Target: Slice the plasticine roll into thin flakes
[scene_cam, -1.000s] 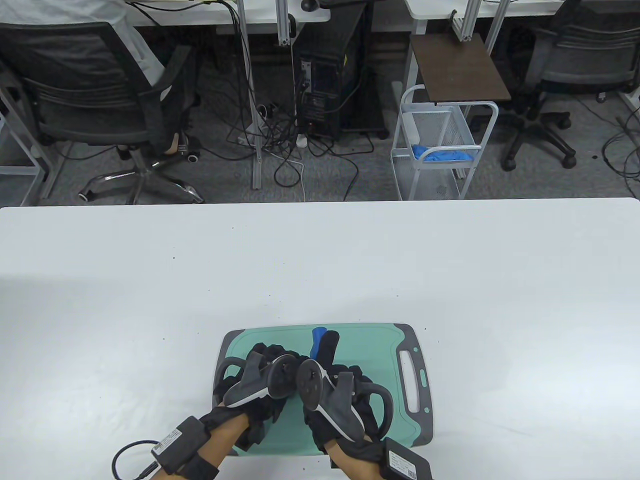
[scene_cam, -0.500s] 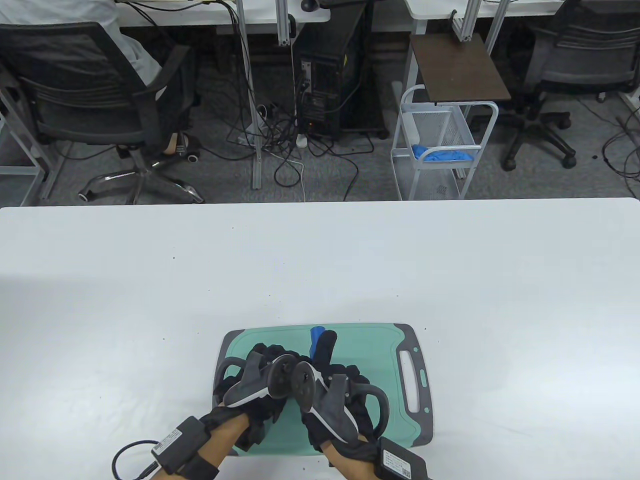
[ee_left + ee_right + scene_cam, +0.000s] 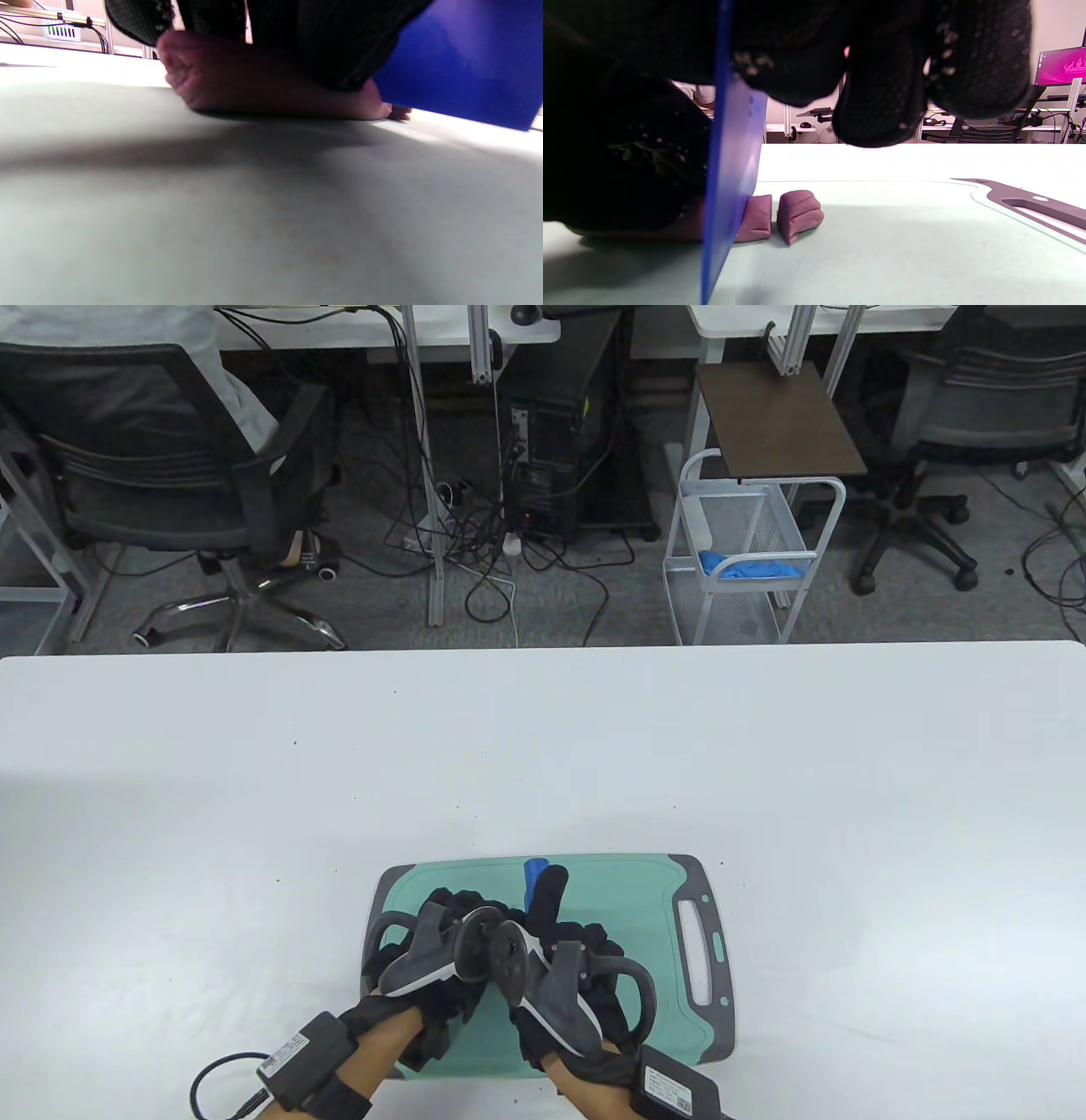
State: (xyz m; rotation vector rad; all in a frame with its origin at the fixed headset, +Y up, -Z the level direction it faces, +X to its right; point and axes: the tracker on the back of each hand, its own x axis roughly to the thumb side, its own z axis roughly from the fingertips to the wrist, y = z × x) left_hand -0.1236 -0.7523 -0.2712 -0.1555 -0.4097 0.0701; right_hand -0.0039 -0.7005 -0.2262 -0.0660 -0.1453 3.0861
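I was mid-slice: my right hand [image 3: 577, 976] held the blue plastic blade [image 3: 729, 169] upright, pressed into the mauve plasticine roll [image 3: 263, 84] lying on the green cutting board [image 3: 645, 899]. My left hand [image 3: 441, 950] pressed down on the roll. Next, I judged, the blade had to go through to the board, then shift a sliver leftward. Only the right wrist view showed two cut pieces [image 3: 797, 214] beside the blade; the table view hid the roll under my gloves.
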